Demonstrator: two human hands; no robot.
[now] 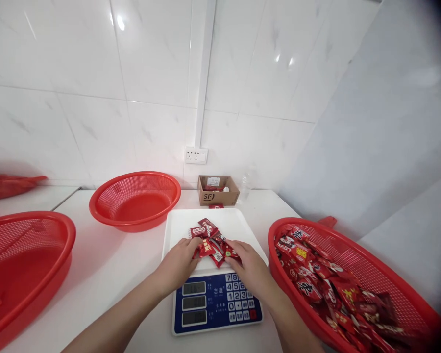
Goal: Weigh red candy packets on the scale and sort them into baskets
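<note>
A small heap of red snack packets [210, 241] lies on the white pan [235, 220] of a digital scale, and both hands are on it. My left hand [180, 262] closes on packets at the heap's left side, its thumb and fingertips against the wrappers. From the right, my right hand [252, 264] pinches packets between thumb and fingers. Both hands partly cover the packets they hold. Below them sits the scale's blue panel [220, 306], with displays on the left; my right hand and wrist hide part of the keypad.
A red basket full of packets [323, 274] stands close on the right. Another red basket [135, 201] is at the back left, and a third [29, 274] at the far left holds a packet. Behind the scale are a cardboard box [218, 196] and a clear plastic bottle [245, 186].
</note>
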